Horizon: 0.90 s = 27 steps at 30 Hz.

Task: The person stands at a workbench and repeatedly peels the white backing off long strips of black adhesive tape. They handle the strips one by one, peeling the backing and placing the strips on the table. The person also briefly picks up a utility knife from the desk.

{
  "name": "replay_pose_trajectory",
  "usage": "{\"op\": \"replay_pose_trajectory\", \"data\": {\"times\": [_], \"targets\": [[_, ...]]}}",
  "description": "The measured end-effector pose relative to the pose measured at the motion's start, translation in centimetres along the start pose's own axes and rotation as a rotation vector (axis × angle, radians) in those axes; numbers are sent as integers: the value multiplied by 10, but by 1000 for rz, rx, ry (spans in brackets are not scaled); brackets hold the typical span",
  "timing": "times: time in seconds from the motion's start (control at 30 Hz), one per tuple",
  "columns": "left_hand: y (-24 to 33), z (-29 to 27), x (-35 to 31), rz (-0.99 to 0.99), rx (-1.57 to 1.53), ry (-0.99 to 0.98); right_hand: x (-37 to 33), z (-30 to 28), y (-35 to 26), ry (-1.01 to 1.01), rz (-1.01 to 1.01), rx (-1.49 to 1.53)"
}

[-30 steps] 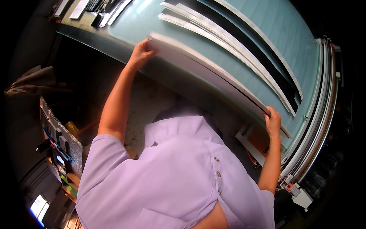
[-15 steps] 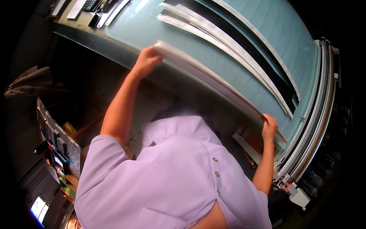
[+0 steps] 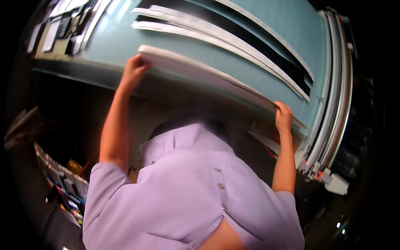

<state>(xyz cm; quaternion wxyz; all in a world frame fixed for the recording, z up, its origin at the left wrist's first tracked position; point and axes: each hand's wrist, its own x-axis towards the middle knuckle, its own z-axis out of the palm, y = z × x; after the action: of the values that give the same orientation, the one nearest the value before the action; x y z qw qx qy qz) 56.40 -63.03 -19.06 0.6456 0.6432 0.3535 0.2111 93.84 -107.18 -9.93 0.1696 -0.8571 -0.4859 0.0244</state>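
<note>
Both my hands hold a long, narrow white strip (image 3: 200,74), which looks like a thin stack of card or board. It spans the near edge of a pale blue-green tabletop (image 3: 112,48). My left hand (image 3: 135,71) is closed around the strip's left end, fingers slightly blurred. Toward the other end, my right hand (image 3: 283,117) pinches the near edge, thumb side up. Just beyond lie more long white strips (image 3: 200,36) in a loose pile. A black strip (image 3: 266,58) lies behind them, with another white strip (image 3: 275,39) farther back.
Metal rails and rollers (image 3: 335,91) run along the table's right side, ending in a white bracket (image 3: 336,184). Tools and papers (image 3: 62,31) crowd the far left corner. A board hung with small items (image 3: 60,177) stands at lower left, beside dark floor.
The view has shifted, so the table and both hands sit farther left and the right hand higher. The white strip remains in both hands, its near face showing more broadly.
</note>
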Motion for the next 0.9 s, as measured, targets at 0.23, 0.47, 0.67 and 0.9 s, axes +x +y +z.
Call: {"op": "replay_pose_trajectory", "data": {"times": [0.23, 0.47, 0.67, 0.9], "targets": [[-2, -36, -13, -120, 158, -4, -9, -29, 68, -100, 266, -302], [10, -74, -9, -366, 192, -50, 2, -40, 132, -128, 463, -295], [1, -96, -1, -433, 300, 69, -79, 29, 267, 112, 1163, -111], [-27, -107, -7, -276, 344, 192, -80, 49, 224, 339, 1106, 27]]}}
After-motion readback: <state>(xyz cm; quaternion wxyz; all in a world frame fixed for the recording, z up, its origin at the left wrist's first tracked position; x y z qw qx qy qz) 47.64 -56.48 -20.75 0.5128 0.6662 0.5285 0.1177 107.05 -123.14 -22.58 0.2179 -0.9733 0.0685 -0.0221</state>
